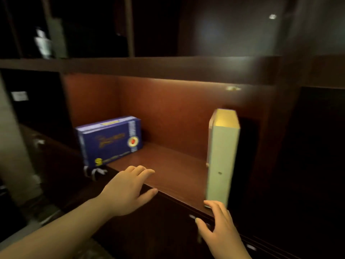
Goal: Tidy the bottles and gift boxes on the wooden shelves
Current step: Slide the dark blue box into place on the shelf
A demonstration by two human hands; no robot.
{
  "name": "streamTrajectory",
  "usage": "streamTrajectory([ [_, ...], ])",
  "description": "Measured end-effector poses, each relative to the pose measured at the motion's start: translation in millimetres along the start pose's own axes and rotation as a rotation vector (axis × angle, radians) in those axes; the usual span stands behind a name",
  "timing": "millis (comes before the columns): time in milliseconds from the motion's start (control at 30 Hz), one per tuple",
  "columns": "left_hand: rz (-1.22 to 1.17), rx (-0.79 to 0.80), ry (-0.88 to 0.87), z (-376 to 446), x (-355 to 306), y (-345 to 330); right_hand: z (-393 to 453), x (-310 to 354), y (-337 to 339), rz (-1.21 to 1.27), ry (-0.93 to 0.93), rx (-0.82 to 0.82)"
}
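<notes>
The left hand (128,191) is spread open over the shelf (168,171) — nothing is held. The tall white box (221,157) is touched at its bottom by the open right hand (218,225).

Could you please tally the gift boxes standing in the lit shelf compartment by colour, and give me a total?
Blue gift box: 1, at the left of the lit shelf
Pale cream gift box: 1, tall, upright at the right front edge
Total: 2
</notes>
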State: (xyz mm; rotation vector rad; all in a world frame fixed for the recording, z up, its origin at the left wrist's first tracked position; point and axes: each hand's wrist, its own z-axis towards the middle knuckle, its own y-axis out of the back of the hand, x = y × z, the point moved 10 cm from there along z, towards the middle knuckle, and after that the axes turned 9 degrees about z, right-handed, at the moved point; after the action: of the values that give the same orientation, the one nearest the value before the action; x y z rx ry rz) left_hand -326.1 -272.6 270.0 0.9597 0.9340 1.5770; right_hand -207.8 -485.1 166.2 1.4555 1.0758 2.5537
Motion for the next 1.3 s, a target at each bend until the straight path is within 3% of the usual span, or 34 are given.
streamTrajectory([
  [267,0.118,0.015,0.351,-28,217,-2,135,77,-135,-0.016,0.078,0.163],
  [667,0.142,0.095,0.513,74,432,-82,423,105,-285,0.162,0.059,0.108],
  [967,0.143,0.306,0.479,156,518,-155,603,80,-350,0.197,-0.120,0.076],
  [1133,-0.014,0.553,0.500,158,542,-198,640,54,-384,0.435,-0.375,0.084],
  [1300,-0.091,0.530,0.452,164,551,-213,643,38,-390,0.496,-0.429,-0.043],
])
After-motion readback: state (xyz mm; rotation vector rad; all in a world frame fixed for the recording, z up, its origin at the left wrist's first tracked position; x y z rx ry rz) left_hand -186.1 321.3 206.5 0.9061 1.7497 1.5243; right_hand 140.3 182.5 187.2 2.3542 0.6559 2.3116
